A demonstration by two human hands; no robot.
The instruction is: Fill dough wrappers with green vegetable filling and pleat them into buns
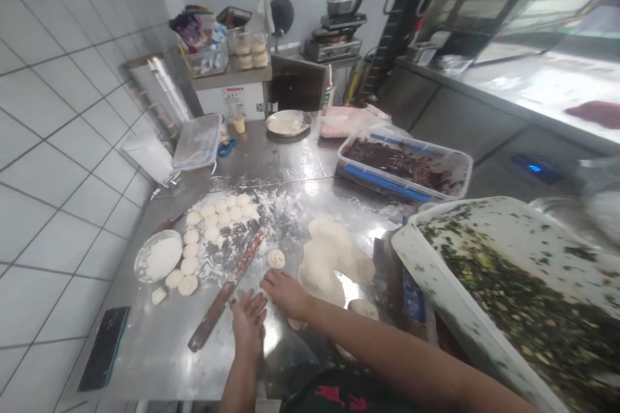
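My left hand (248, 321) lies flat on the floured steel table (159, 348), fingers stretched out, right beside a wooden rolling pin (227, 290). My right hand (285, 292) rests palm down next to it, fingers curled over a small dough piece that is mostly hidden. A flattened dough round (276, 259) lies just beyond the fingertips. A big lump of dough (329, 258) sits to the right. Several small dough balls (213, 226) lie in rows at the left.
A plate of flour (157, 258) and a dark phone (104, 347) lie at the left. A white tub of chopped green filling (523, 303) stands at the right, a tub of dark filling (402, 168) behind it. A metal dish (288, 122) and a lidded box (197, 141) stand farther back.
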